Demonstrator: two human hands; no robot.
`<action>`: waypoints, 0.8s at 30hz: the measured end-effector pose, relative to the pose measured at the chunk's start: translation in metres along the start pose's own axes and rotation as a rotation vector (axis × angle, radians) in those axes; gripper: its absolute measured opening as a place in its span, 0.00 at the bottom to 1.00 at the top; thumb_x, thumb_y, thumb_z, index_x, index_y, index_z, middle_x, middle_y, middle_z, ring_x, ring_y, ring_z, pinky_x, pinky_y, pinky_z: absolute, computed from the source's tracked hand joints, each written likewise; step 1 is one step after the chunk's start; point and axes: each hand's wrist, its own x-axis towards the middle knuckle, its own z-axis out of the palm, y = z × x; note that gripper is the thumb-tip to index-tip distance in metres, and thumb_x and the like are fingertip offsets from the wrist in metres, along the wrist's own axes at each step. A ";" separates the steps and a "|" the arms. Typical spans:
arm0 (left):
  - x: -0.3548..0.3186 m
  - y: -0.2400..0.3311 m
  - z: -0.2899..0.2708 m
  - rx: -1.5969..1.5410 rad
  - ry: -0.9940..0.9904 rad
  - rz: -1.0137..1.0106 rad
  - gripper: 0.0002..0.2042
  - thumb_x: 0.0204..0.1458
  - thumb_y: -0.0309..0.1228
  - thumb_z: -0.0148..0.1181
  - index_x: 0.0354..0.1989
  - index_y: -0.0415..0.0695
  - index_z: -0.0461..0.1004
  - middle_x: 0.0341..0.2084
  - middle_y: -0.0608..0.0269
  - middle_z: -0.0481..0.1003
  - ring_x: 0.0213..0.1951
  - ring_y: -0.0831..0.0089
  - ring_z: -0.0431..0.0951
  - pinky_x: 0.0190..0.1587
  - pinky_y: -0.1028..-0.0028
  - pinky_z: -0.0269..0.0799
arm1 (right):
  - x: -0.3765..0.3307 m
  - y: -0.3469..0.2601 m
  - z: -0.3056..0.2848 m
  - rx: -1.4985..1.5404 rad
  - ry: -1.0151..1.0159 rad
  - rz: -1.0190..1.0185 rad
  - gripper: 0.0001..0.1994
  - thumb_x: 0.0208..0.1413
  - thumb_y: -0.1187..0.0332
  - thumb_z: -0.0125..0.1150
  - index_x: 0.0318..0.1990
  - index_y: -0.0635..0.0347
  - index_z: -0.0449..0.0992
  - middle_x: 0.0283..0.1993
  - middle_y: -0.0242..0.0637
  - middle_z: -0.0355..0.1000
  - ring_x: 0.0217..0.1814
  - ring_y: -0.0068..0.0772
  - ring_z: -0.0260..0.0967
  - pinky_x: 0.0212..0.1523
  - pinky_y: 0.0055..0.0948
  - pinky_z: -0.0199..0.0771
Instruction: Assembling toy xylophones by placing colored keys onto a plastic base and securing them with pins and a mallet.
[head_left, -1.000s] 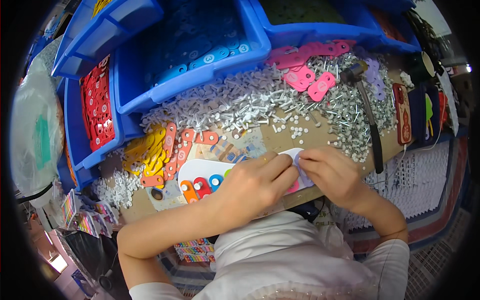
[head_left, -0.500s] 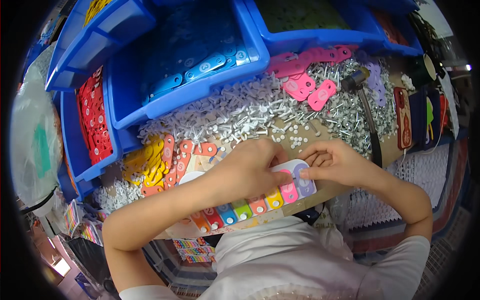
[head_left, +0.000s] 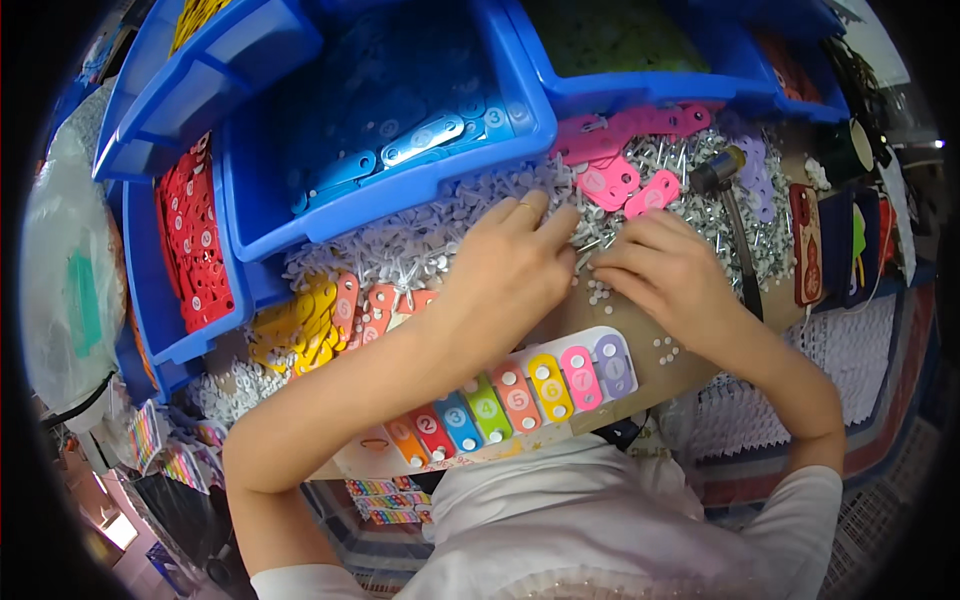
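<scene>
A toy xylophone point(head_left: 515, 398) with a row of coloured keys on a white base lies near the table's front edge, with neither hand on it. Beyond it, my left hand point(head_left: 520, 265) reaches to the heap of white plastic pins point(head_left: 440, 235), its fingers bent and drawn together. Close by on the right is my right hand point(head_left: 668, 280), thumb and fingers pinched at the edge of the silver screws point(head_left: 715, 225). What either hand's fingertips hold is too small or hidden to make out. The purple key point(head_left: 614, 365) sits at the xylophone's right end.
Blue bins hold light-blue keys point(head_left: 425, 140) and red keys point(head_left: 195, 245). Loose pink keys point(head_left: 610, 180), yellow keys point(head_left: 305, 325) and purple keys point(head_left: 757, 180) lie around the heaps. A hammer point(head_left: 735, 205) rests across the screws, with a red phone point(head_left: 805, 245) to its right.
Both hands have left the xylophone's right end and moved away from me to the pins and screws. The whole row of keys is now more exposed.
</scene>
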 end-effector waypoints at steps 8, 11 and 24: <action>-0.011 0.012 0.014 0.151 -0.047 0.042 0.04 0.40 0.28 0.57 0.25 0.42 0.74 0.35 0.63 0.69 0.42 0.66 0.68 0.42 0.72 0.66 | 0.003 0.012 0.034 -0.341 0.171 -0.310 0.11 0.40 0.76 0.64 0.34 0.64 0.73 0.35 0.39 0.69 0.40 0.41 0.69 0.40 0.35 0.71; -0.007 0.007 0.013 0.112 -0.007 0.022 0.05 0.39 0.27 0.57 0.25 0.42 0.77 0.35 0.62 0.70 0.43 0.65 0.69 0.43 0.71 0.67 | -0.008 0.005 0.030 -0.234 0.314 -0.150 0.10 0.44 0.80 0.62 0.36 0.64 0.73 0.35 0.41 0.70 0.36 0.39 0.70 0.36 0.33 0.72; -0.006 0.029 -0.013 0.248 -0.160 0.000 0.10 0.42 0.22 0.57 0.35 0.40 0.73 0.35 0.58 0.70 0.42 0.63 0.73 0.41 0.70 0.70 | -0.045 -0.016 0.022 0.389 0.461 0.282 0.08 0.51 0.80 0.63 0.41 0.66 0.78 0.39 0.36 0.76 0.39 0.22 0.74 0.39 0.20 0.75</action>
